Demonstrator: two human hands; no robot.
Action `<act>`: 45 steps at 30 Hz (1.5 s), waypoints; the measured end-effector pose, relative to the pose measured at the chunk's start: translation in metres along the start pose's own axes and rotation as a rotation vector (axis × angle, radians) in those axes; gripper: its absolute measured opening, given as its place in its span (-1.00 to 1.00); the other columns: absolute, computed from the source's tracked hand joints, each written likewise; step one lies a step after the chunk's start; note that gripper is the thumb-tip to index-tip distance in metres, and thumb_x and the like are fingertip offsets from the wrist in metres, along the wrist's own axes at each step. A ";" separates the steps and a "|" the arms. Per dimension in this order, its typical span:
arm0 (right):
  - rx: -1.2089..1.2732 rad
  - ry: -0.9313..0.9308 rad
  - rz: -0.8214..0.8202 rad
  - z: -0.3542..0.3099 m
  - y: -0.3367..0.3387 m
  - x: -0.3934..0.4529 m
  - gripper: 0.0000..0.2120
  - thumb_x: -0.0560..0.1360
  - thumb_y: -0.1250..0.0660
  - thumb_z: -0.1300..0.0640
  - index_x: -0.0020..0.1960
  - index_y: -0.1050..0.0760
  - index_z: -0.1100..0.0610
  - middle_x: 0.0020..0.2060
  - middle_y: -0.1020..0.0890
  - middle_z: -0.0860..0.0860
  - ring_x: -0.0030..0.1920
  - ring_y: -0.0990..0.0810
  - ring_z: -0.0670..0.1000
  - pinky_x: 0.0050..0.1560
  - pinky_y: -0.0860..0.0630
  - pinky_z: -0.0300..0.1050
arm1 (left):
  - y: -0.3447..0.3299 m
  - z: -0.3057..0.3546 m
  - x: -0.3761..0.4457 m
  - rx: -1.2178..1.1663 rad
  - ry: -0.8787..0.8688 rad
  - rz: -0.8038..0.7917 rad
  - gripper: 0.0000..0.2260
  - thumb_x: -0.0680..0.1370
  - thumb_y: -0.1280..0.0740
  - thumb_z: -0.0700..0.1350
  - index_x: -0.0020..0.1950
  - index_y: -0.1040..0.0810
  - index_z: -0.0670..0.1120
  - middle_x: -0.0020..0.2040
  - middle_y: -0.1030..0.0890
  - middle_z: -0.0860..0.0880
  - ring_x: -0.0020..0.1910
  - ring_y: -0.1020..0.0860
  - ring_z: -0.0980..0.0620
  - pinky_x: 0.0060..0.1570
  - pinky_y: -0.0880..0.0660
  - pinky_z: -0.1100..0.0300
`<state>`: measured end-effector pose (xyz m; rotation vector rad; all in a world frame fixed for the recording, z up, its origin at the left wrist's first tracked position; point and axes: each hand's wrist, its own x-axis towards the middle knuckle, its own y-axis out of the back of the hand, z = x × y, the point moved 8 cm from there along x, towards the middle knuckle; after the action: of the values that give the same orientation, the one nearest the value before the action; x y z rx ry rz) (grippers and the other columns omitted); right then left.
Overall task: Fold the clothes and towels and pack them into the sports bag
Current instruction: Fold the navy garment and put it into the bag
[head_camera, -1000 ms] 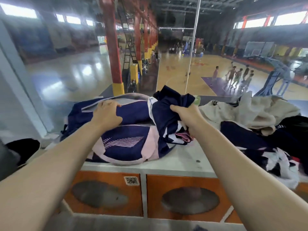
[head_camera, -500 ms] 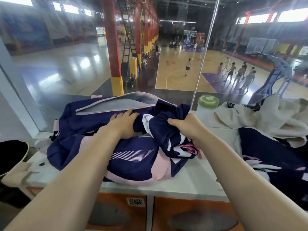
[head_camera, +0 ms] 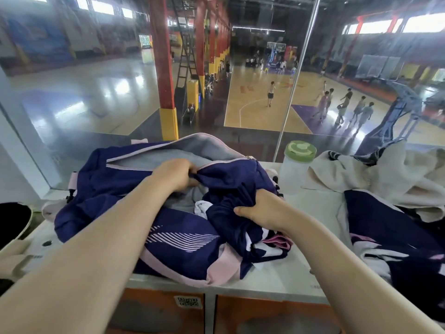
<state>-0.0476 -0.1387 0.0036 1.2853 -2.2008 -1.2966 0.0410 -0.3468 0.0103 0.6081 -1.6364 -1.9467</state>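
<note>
A navy and pink sports bag point(head_camera: 101, 189) lies on the white ledge, its zipped top pulled open to show grey lining. My left hand point(head_camera: 174, 175) grips the near edge of the bag's opening. My right hand point(head_camera: 261, 210) is closed on a bunched navy garment point(head_camera: 231, 206) with white and pink trim, which rests half over the opening at the bag's right end. A beige towel point(head_camera: 361, 174) and another navy garment point(head_camera: 397, 232) lie heaped on the ledge to the right.
A frosted bottle with a green lid point(head_camera: 296, 165) stands just right of the bag, against the glass wall. Orange locker doors point(head_camera: 265, 317) sit below the ledge point(head_camera: 277, 283). A dark round object point(head_camera: 12, 220) is at the left edge.
My left hand slid from the bag's top to the rim of its opening and pulled it wider. My right hand lowered the navy garment toward the opening. The camera moved closer.
</note>
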 end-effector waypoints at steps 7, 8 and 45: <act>-0.257 0.091 -0.026 -0.021 -0.005 -0.007 -0.66 0.58 -0.28 -0.05 -0.23 -0.26 0.11 -0.12 -0.48 0.10 -0.10 -0.41 0.10 -0.21 -0.27 -0.13 | 0.073 0.006 0.001 -0.050 -0.058 0.426 -0.88 0.57 -0.28 -0.02 0.06 -0.55 0.01 0.03 -0.63 -0.06 0.04 -0.55 -0.19 -0.08 -0.43 0.03; -0.277 0.114 -0.028 -0.026 -0.006 -0.009 -0.68 0.58 -0.27 -0.04 -0.20 -0.28 0.14 -0.09 -0.49 0.14 -0.09 -0.42 0.10 -0.16 -0.28 -0.14 | 0.082 0.010 0.000 0.011 -0.086 0.498 -0.88 0.57 -0.28 -0.04 0.05 -0.55 -0.01 0.01 -0.63 -0.08 0.02 -0.54 -0.20 -0.06 -0.45 0.00; 0.307 -0.128 0.482 -0.046 0.009 0.046 -0.72 0.61 -0.16 0.16 0.30 -0.42 0.15 0.09 -0.62 0.18 0.07 -0.60 0.25 -0.02 -0.50 -0.01 | 0.002 0.056 -0.196 0.213 -0.743 0.342 -0.77 0.53 -0.16 0.12 -0.13 -0.60 0.13 -0.26 -0.61 0.19 -0.23 -0.57 0.13 -0.01 -0.25 0.23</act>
<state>-0.0504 -0.2000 0.0279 0.6931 -2.6564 -0.9001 0.1548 -0.1781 0.0232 -0.3743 -2.2160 -1.8488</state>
